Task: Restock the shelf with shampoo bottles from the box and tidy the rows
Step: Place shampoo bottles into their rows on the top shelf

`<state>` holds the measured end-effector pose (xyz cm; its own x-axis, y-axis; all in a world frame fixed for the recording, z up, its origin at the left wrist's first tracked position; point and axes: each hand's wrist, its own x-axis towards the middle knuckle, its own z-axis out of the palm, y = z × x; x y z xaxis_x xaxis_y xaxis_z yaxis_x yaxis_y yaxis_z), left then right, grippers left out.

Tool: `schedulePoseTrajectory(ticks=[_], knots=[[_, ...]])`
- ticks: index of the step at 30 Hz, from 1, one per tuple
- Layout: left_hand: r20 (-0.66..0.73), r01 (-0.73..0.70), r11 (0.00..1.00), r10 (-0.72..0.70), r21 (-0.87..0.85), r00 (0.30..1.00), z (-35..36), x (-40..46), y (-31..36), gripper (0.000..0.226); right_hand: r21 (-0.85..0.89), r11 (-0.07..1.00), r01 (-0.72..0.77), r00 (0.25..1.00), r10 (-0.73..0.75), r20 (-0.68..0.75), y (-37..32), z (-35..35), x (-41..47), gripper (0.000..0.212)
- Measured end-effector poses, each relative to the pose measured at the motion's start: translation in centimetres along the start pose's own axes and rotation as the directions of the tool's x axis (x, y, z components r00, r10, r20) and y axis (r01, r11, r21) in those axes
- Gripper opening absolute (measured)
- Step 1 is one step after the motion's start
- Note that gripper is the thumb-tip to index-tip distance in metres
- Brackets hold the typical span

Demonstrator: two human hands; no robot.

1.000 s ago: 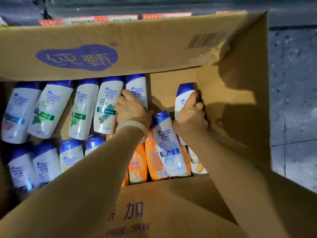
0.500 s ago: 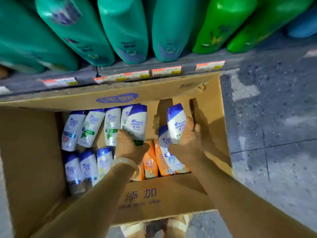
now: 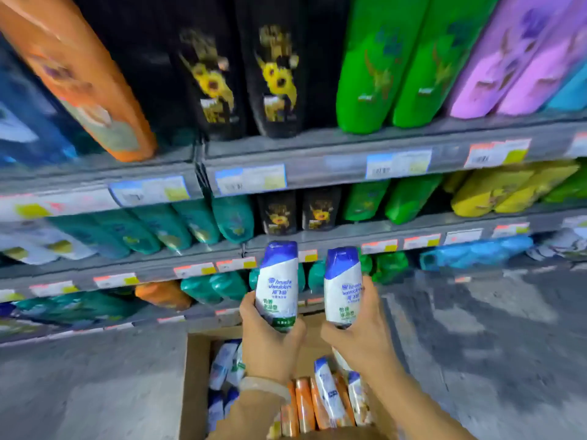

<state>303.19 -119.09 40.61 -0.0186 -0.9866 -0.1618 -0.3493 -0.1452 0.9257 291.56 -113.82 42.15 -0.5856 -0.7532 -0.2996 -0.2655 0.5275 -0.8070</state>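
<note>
Here the left hand (image 3: pixel 270 341) and right hand (image 3: pixel 362 338) each grip an upright white shampoo bottle, fingers wrapped, above the box (image 3: pixel 195 376) at 6 o'clock.

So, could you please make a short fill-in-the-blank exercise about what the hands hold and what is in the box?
1. Each hand grips one white bottle with a ____ cap: left hand, right hand.
2. Both bottles are held ____, caps up: left bottle, right bottle.
3. The cardboard box lies ____ the hands.
4. Besides white bottles, the box holds ____ ones.

Missing words: blue; upright; below; orange
</note>
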Motion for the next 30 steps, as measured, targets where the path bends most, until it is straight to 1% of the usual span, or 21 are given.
schedulePoseTrajectory(ticks=[1,3,6,8,10,13,15,17,19,22,23,25,30], knots=[[-0.005,-0.027,1.000,0.027,-0.002,1.000,-0.9,-0.1,2.4,0.069,0.006,0.999,0.032,0.999,-0.032,-0.024,-2.2,-1.1,-0.5,0.093],[-0.024,-0.078,0.995,0.077,-0.060,0.997,-3.4,-0.1,7.4,0.073,0.025,0.994,0.110,0.991,-0.108,-0.077,-7.1,-3.3,-1.7,0.096],[-0.010,-0.148,0.976,0.148,-0.161,0.989,-7.1,-0.4,14.4,0.073,0.062,0.974,0.218,0.972,-0.212,-0.099,-13.9,-6.1,-3.7,0.101],[-0.051,-0.241,0.952,0.235,-0.187,0.971,-9.2,-0.4,18.4,0.070,0.069,0.940,0.335,0.933,-0.320,-0.165,-18.2,-7.7,-4.9,0.103],[-0.118,-0.349,0.918,0.331,-0.189,0.936,-11.2,-0.4,22.3,0.065,0.078,0.906,0.417,0.895,-0.394,-0.209,-22.5,-9.3,-5.9,0.101],[-0.155,-0.449,0.875,0.425,-0.183,0.892,-13.7,-0.7,27.3,0.069,0.088,0.835,0.542,0.826,-0.512,-0.235,-28.0,-11.6,-7.0,0.098],[-0.207,-0.499,0.852,0.465,-0.159,0.861,-15.1,-1.0,29.9,0.069,0.071,0.797,0.600,0.782,-0.566,-0.262,-30.9,-12.8,-7.4,0.097],[-0.248,-0.511,0.847,0.468,-0.149,0.848,-16.4,-1.1,31.7,0.067,0.083,0.769,0.633,0.761,-0.600,-0.246,-33.4,-13.4,-7.7,0.094],[-0.269,-0.481,0.861,0.430,-0.165,0.862,-17.8,-1.3,32.8,0.067,0.086,0.748,0.658,0.747,-0.632,-0.209,-35.1,-13.4,-7.8,0.090],[-0.298,-0.433,0.883,0.369,-0.184,0.880,-20.2,-1.4,33.4,0.068,0.094,0.737,0.670,0.742,-0.658,-0.132,-37.3,-12.3,-8.3,0.076],[-0.310,-0.420,0.890,0.355,-0.178,0.882,-21.1,-1.5,33.4,0.066,0.097,0.729,0.678,0.735,-0.670,-0.106,-38.0,-11.7,-8.5,0.075],[-0.329,-0.399,0.901,0.329,-0.174,0.886,-23.0,-1.4,32.9,0.063,0.101,0.719,0.688,0.725,-0.685,-0.067,-39.2,-10.1,-8.9,0.076],[-0.438,-0.364,0.921,0.271,-0.142,0.857,-28.2,-0.2,30.7,0.067,0.118,0.710,0.694,0.712,-0.702,0.038,-42.0,-5.3,-10.7,0.085]])
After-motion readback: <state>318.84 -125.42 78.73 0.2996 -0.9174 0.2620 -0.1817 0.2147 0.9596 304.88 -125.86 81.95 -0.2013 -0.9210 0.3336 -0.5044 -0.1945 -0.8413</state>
